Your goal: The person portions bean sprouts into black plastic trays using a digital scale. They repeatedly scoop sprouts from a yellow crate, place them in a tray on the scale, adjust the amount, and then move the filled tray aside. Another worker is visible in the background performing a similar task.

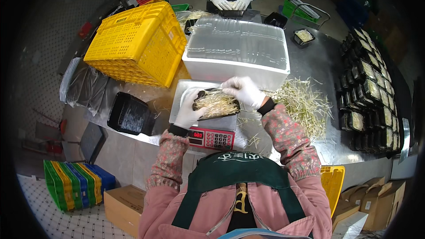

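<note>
My white-gloved left hand grips the left end of a black plastic tray, its thumb over the near rim. Pale bean sprouts fill the tray, which is over the metal pan of a digital scale. At the tray's far right corner is my right hand, also gloved, with fingers bent together; whether they pinch the rim or some sprouts is hidden. The scale's red keypad panel faces me, its digits lit. A loose heap of sprouts lies on the table, right of my right forearm.
Beyond the scale stands a white foam box of stacked clear lids, beside a yellow plastic crate. Nested black trays lie left. Stacked filled trays line the right side. Across the table, a person's gloved hands work over another tray.
</note>
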Available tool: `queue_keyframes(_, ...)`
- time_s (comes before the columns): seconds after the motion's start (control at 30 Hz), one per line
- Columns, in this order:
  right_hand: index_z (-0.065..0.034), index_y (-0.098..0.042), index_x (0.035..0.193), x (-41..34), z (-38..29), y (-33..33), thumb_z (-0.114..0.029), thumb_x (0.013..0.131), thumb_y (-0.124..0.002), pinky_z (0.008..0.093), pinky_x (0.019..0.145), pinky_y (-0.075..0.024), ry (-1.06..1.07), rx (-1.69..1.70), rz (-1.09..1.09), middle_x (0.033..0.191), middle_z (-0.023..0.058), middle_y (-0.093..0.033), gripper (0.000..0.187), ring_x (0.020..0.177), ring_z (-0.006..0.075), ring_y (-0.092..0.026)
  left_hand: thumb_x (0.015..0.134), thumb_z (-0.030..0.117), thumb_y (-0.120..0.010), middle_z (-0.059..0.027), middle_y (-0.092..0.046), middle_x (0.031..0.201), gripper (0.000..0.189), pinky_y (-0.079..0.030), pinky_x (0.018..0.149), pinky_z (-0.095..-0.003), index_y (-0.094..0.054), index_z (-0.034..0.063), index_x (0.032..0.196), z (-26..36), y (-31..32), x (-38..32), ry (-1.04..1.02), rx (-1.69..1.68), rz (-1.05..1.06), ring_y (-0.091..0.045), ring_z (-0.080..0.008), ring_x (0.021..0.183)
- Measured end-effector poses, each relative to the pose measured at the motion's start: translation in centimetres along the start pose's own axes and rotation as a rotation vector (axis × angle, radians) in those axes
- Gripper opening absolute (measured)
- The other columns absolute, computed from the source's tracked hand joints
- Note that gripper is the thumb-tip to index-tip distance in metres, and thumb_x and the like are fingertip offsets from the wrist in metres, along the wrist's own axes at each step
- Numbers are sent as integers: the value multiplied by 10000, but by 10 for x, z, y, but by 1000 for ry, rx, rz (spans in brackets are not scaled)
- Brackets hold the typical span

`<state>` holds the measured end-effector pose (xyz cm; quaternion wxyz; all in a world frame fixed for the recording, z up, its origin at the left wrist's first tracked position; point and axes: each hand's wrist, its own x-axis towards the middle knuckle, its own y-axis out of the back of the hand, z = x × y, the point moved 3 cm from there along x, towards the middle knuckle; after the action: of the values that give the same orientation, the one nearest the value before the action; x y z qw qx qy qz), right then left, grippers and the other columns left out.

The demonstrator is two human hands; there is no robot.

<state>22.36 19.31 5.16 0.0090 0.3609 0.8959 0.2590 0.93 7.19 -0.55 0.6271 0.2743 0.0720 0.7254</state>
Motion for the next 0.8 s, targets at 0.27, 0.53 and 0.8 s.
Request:
queue_keyframes(0.27,-10,-579,1270,-15,33,-38,-164,878,-613,442,1014,-440,236,-448,109,1233,234,-599,422,1166,390,-557,922,53,-510,-216,-362,1523,618,-332,1133,-356,-296,-32,1495,-2,6,-48,256,-79,208,-416,-288,1379)
queue_keyframes(0.53,60,-353,1451,-8,60,-106,-375,974,-443,485,1155,-288,-105,-646,-242,1470,330,-371,653,1367,482,-367,943,235,-492,-190,-486,1439,513,-241,1155,-529,-481,-23,1387,-11,-49,-25,38,894,-117,-397,-370,1365)
queue_keyframes(0.8,-8,-658,1160,-17,19,3,-151,953,-535,401,954,-491,5,-117,-107,1104,211,-679,280,1054,342,-643,868,315,-679,-246,-320,1520,760,-230,1168,-500,-346,-7,1470,24,-25,-20,-186,550,-60,-290,-417,1417)
